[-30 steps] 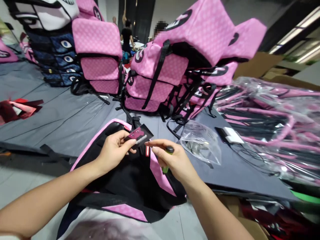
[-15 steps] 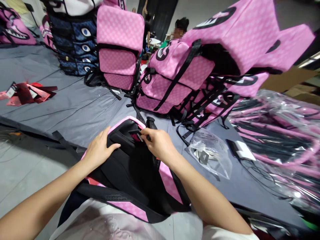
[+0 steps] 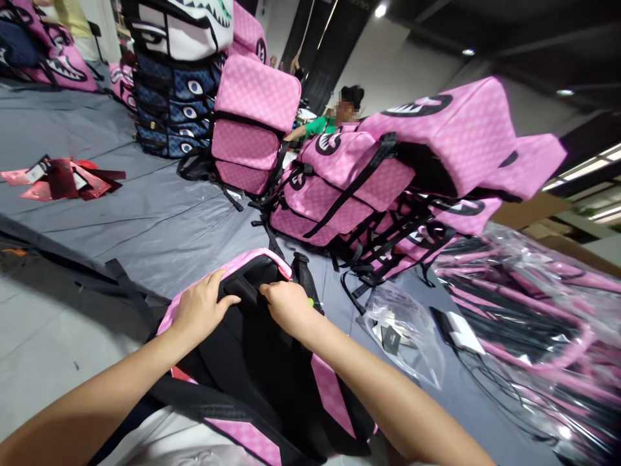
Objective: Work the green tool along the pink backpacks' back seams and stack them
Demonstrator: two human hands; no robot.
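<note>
A pink checked backpack [image 3: 332, 395] with black lining lies open in front of me, its mouth towards my body. My left hand [image 3: 200, 304] grips its upper left edge, fingers over the pink outside and thumb inside on the black lining. My right hand [image 3: 290, 309] reaches into the opening. Its fingers are closed at the edge of the black inner pocket [image 3: 242, 288], near the top right of the bag; the fingertips are partly hidden. A black strap with a buckle [image 3: 301, 268] sticks up just beyond this hand.
Pink backpacks [image 3: 257, 123] stand stacked beyond, with a leaning pile [image 3: 339, 188] to their right. Red tags [image 3: 68, 178] lie on the grey-covered table [image 3: 160, 220]. At right are a clear plastic bag [image 3: 412, 336], a white box [image 3: 463, 333], cables and plastic-wrapped pink goods [image 3: 533, 304]. A person in green [image 3: 320, 125] is behind.
My right hand has moved left and inward along the lining; the dark red piece beside its fingers no longer shows. My left hand keeps its hold on the edge. The view has tilted up.
</note>
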